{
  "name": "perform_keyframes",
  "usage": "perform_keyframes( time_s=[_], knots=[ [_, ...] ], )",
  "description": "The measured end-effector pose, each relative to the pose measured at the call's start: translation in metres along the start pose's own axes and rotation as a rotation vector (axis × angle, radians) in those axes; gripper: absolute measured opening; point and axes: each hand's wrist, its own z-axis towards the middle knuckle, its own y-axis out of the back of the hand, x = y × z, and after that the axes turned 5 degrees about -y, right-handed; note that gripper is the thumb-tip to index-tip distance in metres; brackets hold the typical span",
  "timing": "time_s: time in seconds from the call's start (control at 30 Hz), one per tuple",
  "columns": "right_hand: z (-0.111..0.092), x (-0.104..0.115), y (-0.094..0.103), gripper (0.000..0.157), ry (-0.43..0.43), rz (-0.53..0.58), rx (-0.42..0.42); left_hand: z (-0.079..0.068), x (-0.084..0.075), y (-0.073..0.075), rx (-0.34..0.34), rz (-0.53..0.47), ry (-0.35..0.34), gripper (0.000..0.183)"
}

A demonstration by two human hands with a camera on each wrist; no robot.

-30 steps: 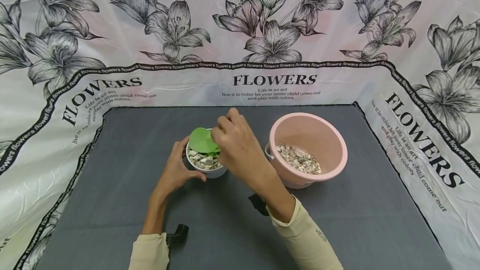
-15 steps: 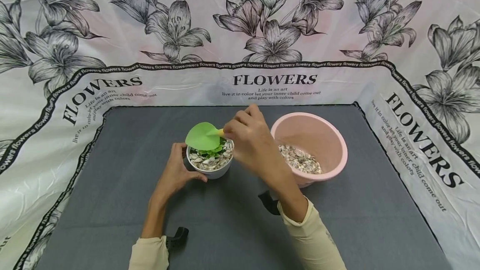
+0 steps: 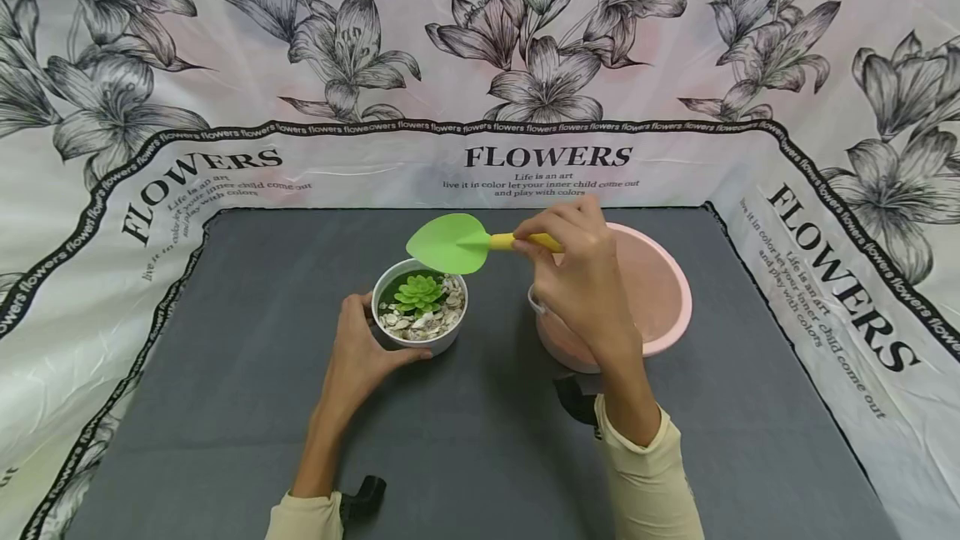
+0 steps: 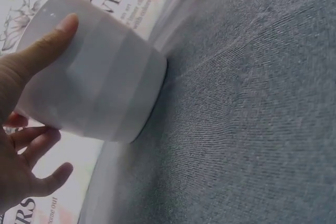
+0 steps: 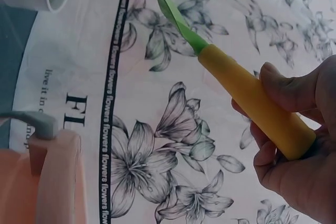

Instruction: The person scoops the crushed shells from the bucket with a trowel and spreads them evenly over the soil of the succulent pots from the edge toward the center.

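My right hand (image 3: 588,277) holds a small garden trowel (image 3: 448,244) by its yellow handle, pinched between thumb and fingers in the right wrist view. The trowel's green blade hangs above and just beyond the far rim of a white pot (image 3: 447,342). In that pot a green succulent (image 3: 418,294) sits among pale stone chips (image 3: 420,326). Around the pot's left side, my left hand (image 3: 362,361) grips it, thumb across the near wall. The left wrist view shows the thumb on the pot's smooth wall (image 4: 105,77), with some fingers partly hidden behind it.
A pink bucket (image 3: 667,290) with a grey handle stands on the right, partly covered by my right hand; the chips inside it are hidden now. Grey cloth (image 3: 480,448) covers the table. White flower-printed sheeting (image 3: 547,40) rises at the back and sides.
My right hand has moved right, carrying the trowel off the pot toward the bucket. The succulent, covered by the blade before, now shows. My left hand keeps its grip on the pot.
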Motion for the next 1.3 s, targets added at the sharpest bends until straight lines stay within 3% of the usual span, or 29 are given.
perform_keyframes(
  time_s=[0.23, 0.43, 0.53, 0.7, 1.0, 1.13, 1.3],
  knots=[
    [-0.003, -0.009, 0.003, 0.007, -0.024, -0.008, -0.008, -0.001, -0.002, -0.001, -0.002, 0.044, 0.032, 0.107],
    [-0.007, -0.021, 0.016, 0.007, -0.024, -0.027, -0.034, 0.004, -0.007, 0.009, 0.108, 0.085, 0.036, 0.116],
    [-0.011, -0.03, 0.029, 0.008, -0.027, -0.032, -0.069, 0.009, -0.011, 0.018, 0.147, 0.109, -0.002, 0.124],
    [-0.017, -0.045, 0.052, 0.009, -0.044, -0.068, -0.157, 0.023, -0.026, 0.024, 0.133, 0.112, -0.14, 0.122],
    [-0.034, -0.065, 0.09, 0.01, -0.146, -0.157, -0.213, 0.042, -0.071, -0.003, 0.175, 0.033, -0.377, 0.109],
    [-0.041, -0.074, 0.099, 0.006, -0.178, -0.237, -0.177, 0.045, -0.086, -0.02, 0.185, 0.025, -0.433, 0.103],
    [-0.05, -0.087, 0.094, 0.006, -0.202, -0.344, -0.087, 0.046, -0.102, -0.041, 0.211, 0.022, -0.475, 0.092]
  ],
)
